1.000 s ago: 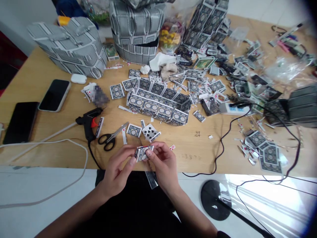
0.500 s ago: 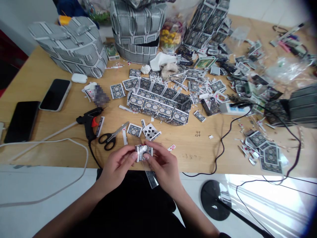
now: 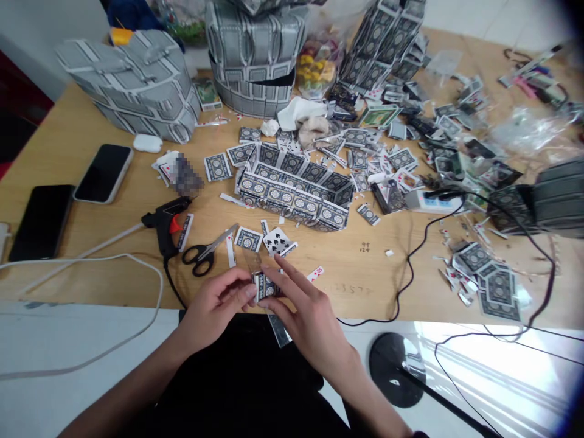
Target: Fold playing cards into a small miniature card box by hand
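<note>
Pinching a small folded card [image 3: 263, 286] in the left hand [image 3: 212, 310], thumb and forefinger closed on its left edge, patterned back facing up. Holding it just above the near edge of the table [image 3: 365, 267], between the tips of both hands. Stretching the right hand [image 3: 310, 316] out flat beside it, fingers [image 3: 287, 277] straight, spread and closed on nothing, forefinger reaching past the card's far side; cannot tell whether the right thumb touches the card.

Just beyond the fingertips, flat on the table: a spade card [image 3: 275, 240], face up, with a face-down card touching its left side. Left of the left fingers, near but apart: black-handled scissors [image 3: 204, 254], blades pointing away to the right. Further left, a black glue gun [image 3: 163, 222] on its side. Well beyond the fingers, a long open box of cards [image 3: 292, 194]. Far off to the left, two dark phones [image 3: 104, 173]. To the right of the right hand, a black cable [image 3: 410, 267] looping across the wood.
</note>
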Demonstrator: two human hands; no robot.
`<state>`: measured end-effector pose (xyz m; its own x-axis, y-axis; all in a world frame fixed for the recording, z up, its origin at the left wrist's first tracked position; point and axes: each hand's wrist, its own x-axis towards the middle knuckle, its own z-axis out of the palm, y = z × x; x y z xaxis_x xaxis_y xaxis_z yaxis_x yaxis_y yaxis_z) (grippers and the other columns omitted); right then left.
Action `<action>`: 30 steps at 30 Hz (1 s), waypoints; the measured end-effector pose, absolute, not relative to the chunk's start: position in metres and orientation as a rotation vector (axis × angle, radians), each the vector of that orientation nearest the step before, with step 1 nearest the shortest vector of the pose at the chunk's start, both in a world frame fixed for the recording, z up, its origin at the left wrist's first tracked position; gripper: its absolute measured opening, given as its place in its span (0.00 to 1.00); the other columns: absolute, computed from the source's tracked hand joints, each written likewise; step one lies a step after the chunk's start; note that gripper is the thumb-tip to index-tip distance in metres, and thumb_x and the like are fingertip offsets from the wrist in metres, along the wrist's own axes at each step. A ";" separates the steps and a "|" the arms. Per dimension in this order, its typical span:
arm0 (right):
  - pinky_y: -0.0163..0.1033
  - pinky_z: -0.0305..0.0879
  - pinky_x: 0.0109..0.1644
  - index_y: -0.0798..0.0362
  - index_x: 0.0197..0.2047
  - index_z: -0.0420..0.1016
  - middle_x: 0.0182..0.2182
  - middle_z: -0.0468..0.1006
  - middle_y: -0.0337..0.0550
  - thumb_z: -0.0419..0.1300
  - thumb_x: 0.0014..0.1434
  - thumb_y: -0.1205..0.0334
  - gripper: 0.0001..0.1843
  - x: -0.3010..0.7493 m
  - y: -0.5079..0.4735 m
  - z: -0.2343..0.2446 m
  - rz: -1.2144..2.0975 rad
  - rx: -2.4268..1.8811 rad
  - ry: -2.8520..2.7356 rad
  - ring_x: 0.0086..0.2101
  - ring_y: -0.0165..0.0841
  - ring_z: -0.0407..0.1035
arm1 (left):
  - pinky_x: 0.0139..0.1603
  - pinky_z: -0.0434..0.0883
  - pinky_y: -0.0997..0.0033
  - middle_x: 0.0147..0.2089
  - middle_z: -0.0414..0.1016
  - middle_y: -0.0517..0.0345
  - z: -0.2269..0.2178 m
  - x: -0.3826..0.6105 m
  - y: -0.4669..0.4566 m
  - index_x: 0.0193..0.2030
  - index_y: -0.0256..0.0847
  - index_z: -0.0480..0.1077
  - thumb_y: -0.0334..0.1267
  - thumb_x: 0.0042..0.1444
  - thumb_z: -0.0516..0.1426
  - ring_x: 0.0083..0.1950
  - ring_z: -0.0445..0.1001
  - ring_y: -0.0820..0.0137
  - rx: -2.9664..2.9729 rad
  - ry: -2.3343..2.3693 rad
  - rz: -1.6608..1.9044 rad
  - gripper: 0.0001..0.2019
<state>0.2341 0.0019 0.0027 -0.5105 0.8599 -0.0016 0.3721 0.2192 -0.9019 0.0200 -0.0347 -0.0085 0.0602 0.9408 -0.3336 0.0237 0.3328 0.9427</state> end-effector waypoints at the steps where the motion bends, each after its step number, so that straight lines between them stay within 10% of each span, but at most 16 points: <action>1: 0.59 0.77 0.68 0.36 0.76 0.69 0.76 0.66 0.48 0.66 0.73 0.60 0.31 0.234 0.002 0.002 1.248 -1.116 -2.006 0.69 0.52 0.71 | 0.38 0.78 0.74 0.33 0.80 0.60 -0.008 0.020 -0.034 0.44 0.41 0.77 0.45 0.69 0.62 0.33 0.79 0.71 0.990 1.308 0.902 0.09; 30: 0.57 0.73 0.72 0.36 0.76 0.69 0.69 0.75 0.50 0.66 0.73 0.63 0.31 0.236 0.007 -0.005 1.222 -1.016 -2.007 0.67 0.46 0.73 | 0.41 0.78 0.70 0.32 0.78 0.59 -0.004 0.012 -0.021 0.36 0.42 0.73 0.50 0.72 0.59 0.36 0.79 0.66 1.110 1.263 0.723 0.16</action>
<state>0.2365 0.0070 -0.0055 -0.5463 0.8335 0.0829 0.3089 0.2925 -0.9050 0.0117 -0.0209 -0.0040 0.2059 0.9076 -0.3660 0.1440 0.3418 0.9287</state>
